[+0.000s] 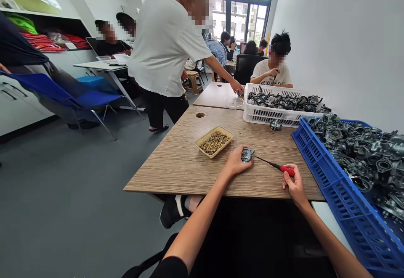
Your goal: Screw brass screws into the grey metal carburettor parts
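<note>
My left hand [236, 161] is closed around a small grey metal carburetor [247, 155], resting at the table top. In my right hand [294, 182] is a screwdriver [285, 170] with a red and black handle, its long dark shaft pointing left. The shaft's tip reaches the right side of the carburetor; whether it sits in a screw is too small to tell. Just beyond my left hand stands a beige tray [213, 155] full of small brass-coloured parts.
A blue crate [307, 149] heaped with carburetors stands at the right. Behind it is a white crate [268, 117] of similar parts, with one loose carburetor [275, 124] before it. A standing person [164, 46] reaches over the far table. Another person [285, 74] sits opposite.
</note>
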{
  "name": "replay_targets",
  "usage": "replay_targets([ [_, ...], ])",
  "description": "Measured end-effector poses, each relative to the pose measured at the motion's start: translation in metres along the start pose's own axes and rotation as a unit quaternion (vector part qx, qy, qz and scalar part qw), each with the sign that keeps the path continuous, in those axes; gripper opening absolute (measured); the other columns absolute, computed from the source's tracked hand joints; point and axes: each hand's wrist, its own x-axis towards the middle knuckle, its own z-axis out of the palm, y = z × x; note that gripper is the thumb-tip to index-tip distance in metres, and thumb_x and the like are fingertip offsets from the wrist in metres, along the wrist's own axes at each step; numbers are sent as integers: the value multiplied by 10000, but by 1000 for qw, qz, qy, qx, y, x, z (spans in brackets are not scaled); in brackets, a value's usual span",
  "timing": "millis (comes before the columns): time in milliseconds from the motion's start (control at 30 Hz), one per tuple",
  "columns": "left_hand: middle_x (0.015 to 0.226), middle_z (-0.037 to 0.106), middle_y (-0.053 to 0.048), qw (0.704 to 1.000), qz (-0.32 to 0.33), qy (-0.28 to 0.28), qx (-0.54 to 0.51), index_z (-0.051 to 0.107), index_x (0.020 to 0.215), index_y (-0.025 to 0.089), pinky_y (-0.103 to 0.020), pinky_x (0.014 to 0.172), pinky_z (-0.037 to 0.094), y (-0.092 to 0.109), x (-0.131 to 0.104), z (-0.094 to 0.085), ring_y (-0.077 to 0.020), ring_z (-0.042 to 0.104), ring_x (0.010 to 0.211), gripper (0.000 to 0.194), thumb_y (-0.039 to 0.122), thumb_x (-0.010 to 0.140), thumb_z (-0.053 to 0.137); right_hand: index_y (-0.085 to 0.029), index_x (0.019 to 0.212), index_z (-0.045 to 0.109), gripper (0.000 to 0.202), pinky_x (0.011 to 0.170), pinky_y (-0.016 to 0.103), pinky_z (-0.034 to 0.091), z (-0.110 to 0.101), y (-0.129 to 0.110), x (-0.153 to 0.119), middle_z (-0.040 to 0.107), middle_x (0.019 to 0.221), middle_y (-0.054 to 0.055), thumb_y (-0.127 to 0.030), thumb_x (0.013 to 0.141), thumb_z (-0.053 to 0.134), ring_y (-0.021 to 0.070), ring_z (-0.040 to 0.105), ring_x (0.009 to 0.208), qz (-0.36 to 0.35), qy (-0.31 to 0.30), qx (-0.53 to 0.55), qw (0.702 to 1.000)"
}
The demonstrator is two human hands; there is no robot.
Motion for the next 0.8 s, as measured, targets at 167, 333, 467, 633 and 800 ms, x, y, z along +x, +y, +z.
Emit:
replay_targets([
  [167, 1095, 729, -66, 1000, -3, -3, 5, 580, 1207, 221, -393, 942, 500, -1, 1, 0, -256, 669, 1040, 516, 307, 730, 755, -263, 1130, 495, 338, 421, 219, 451, 2, -1, -1, 535, 772, -62, -507, 940, 632, 76, 470, 461, -7, 0, -19, 1000],
  [333, 1072, 727, -62, 1000, 1, -1, 1, 582, 1200, 222, -383, 933, 508, -1, 0, 0, -247, 670, 1020, 506, 306, 731, 750, -257, 1122, 511, 359, 404, 226, 443, 4, -4, -2, 583, 810, -39, -521, 924, 652, 79, 476, 450, -4, 13, -35, 999],
  [467, 1053, 726, -57, 1000, 3, 3, -3, 586, 1191, 227, -382, 934, 513, -1, 0, -1, -242, 673, 997, 495, 302, 729, 747, -238, 1047, 549, 398, 385, 220, 394, 4, -7, -2, 547, 657, -58, -606, 926, 639, 90, 449, 420, 11, 16, -49, 999],
  [633, 1046, 723, -53, 1000, 6, 2, -4, 583, 1197, 228, -378, 925, 515, -3, 0, -1, -238, 672, 984, 501, 311, 730, 741, -240, 1032, 539, 429, 390, 217, 373, 4, -5, -1, 492, 580, -80, -652, 935, 606, 98, 424, 416, 20, 0, -51, 999],
  [800, 1034, 717, -49, 1000, 3, 5, 2, 583, 1199, 229, -369, 916, 512, -4, 1, -1, -234, 668, 975, 507, 322, 727, 743, -262, 1119, 483, 437, 413, 222, 400, 2, 1, 0, 439, 578, -111, -627, 930, 632, 101, 407, 422, 16, -18, -35, 999],
])
